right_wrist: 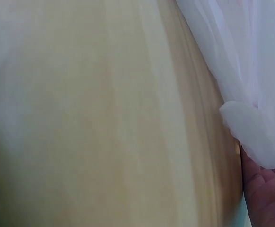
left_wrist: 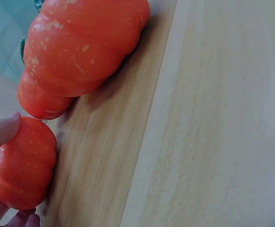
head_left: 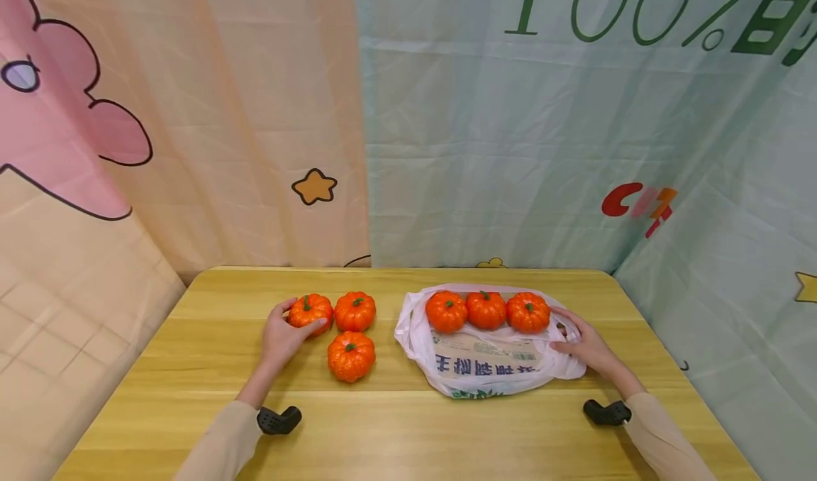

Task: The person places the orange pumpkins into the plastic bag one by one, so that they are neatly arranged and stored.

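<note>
My left hand (head_left: 285, 335) grips a small orange pumpkin (head_left: 310, 309) with a green stem, thumb on the near side and fingers round the far side. Right beside it stands a second pumpkin (head_left: 354, 311), and a third pumpkin (head_left: 351, 357) sits closer to me. In the left wrist view the gripped pumpkin (left_wrist: 26, 165) touches the wooden table. A white plastic bag (head_left: 415, 332) lies spread to the right, with three more pumpkins (head_left: 486, 310) in a row on its far part. My right hand (head_left: 590, 346) holds the bag's right edge; its fingertips are partly hidden.
The wooden table (head_left: 396, 438) carries everything. Printed fabric curtains (head_left: 485, 147) hang behind the table and at both sides. Dark printed characters show on the panel (head_left: 488, 357) of the bag. A black wrist device (head_left: 279, 420) sits by each sleeve.
</note>
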### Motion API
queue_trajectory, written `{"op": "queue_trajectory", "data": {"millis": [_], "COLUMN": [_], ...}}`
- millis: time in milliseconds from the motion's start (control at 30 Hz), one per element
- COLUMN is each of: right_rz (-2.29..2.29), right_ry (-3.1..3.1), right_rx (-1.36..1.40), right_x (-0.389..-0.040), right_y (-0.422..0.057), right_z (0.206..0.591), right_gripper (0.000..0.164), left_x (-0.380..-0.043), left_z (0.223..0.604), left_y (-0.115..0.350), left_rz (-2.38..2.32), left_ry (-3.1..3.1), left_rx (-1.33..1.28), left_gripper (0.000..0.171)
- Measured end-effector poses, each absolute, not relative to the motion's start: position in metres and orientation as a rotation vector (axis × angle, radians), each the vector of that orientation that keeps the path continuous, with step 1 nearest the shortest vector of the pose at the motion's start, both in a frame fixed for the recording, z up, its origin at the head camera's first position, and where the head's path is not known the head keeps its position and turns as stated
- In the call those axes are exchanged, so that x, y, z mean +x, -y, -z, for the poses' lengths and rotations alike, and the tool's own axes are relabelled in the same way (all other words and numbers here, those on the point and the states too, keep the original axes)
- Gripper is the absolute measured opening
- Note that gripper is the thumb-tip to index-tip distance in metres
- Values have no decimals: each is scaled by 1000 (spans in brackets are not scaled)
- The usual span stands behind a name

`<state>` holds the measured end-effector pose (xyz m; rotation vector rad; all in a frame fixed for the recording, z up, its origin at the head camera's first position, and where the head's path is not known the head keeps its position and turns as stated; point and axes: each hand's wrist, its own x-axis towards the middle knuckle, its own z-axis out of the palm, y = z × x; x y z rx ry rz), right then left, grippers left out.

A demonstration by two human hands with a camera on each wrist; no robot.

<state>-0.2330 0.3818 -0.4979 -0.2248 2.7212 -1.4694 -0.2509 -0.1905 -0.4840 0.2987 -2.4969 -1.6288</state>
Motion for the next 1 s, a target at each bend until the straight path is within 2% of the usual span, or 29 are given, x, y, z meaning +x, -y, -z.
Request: {"op": "queue_trajectory", "data": {"millis": [1000], "right_rz": [1443], "right_ry": [-2701], "right_rx": [-200], "right_x": [-235], "right_y": [-383], "right_z": [495], "right_gripper": [77], "left_x": [-242], "left_z": [490], "left_y": [177], "left_rz": [1523], "left_ry": [2367], "left_rx": [346], "left_gripper": [82]}}
